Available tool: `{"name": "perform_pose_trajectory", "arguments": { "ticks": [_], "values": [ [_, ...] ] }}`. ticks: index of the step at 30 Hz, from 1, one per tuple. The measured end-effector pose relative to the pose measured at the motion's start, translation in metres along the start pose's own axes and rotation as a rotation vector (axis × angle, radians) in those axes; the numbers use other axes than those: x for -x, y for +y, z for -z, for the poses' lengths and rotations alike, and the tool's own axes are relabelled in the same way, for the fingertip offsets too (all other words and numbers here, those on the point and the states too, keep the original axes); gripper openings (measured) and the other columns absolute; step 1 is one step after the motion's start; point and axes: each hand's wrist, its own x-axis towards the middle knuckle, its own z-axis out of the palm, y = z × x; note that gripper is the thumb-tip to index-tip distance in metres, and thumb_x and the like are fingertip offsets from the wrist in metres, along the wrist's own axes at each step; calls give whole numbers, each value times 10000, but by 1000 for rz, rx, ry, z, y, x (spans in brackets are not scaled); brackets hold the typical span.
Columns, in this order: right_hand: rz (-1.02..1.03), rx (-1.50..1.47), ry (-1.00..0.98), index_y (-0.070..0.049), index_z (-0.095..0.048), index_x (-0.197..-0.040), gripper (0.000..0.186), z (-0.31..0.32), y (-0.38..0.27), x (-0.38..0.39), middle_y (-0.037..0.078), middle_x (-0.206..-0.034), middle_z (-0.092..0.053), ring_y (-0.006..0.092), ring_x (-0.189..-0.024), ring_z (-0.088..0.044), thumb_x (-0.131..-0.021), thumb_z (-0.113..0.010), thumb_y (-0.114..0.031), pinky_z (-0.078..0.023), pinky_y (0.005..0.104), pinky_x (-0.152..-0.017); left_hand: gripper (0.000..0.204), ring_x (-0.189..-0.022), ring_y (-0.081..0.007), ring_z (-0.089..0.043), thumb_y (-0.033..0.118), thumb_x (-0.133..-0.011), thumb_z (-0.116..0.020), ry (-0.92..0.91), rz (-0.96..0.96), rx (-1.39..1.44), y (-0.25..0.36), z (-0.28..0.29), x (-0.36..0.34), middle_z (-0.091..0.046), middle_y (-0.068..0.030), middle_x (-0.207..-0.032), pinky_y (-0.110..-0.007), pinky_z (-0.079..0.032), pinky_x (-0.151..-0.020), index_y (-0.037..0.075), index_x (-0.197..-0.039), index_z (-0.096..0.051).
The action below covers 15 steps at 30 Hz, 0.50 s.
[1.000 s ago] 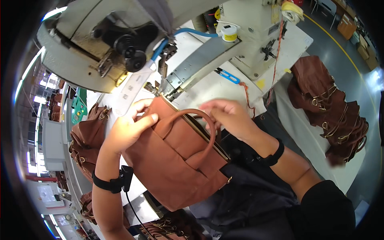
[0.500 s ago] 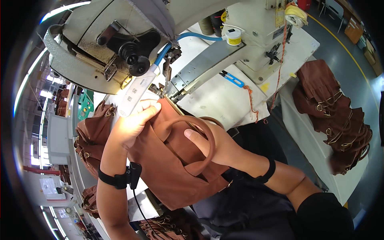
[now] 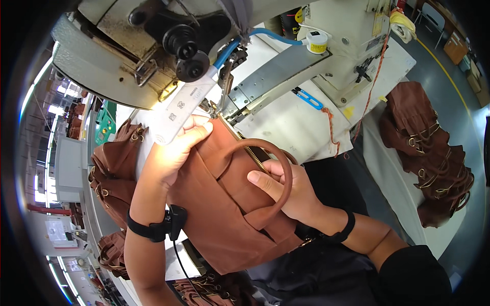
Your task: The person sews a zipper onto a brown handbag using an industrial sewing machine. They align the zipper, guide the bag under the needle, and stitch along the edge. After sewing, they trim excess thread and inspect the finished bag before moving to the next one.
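A brown handbag lies tilted across the sewing machine's narrow arm, its zipper edge running up to the presser foot and needle area. My left hand pinches the bag's upper panel just beside the needle, thumb on top. Lower along the gold-toothed zipper, my right hand grips the bag's edge, thumb on the outer face and fingers curled over the opening. The round handle arches around my right thumb. The underside of the bag is hidden.
A white lamp on a blue flexible neck hangs over my left hand. Blue thread snips lie beyond the machine arm. More brown bags are heaped at the right and left. The machine head looms above.
My right hand has drawn back from inside the handle to the zipper edge, its fingers now visible there. The left hand keeps its pinch near the needle. The whole view has shifted slightly.
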Motion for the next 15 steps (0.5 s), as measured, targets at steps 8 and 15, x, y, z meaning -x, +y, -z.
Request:
{"name": "perform_pose_trajectory", "arguments": {
  "ticks": [8,15],
  "values": [
    [166,238,65,-18,-656,-866,279,5,-2,5,-71,-672,-430,38,-638,-355,-974,-776,-246,-300,269,-548,95,-869,-60,-622,46,-937,-709,23,-1,91,1,-7,-4,-712,27,-938,-231,-490,-818,23,-1026,-735],
    [51,151,48,-4,-685,-922,336,1,-9,8,-66,-678,-495,16,-668,-431,-1032,-707,-321,-382,231,-599,134,-1003,-62,-608,129,-994,-677,-40,-26,31,-3,2,-2,-704,25,-1042,-242,-459,-963,46,-1089,-723]
  ]
}}
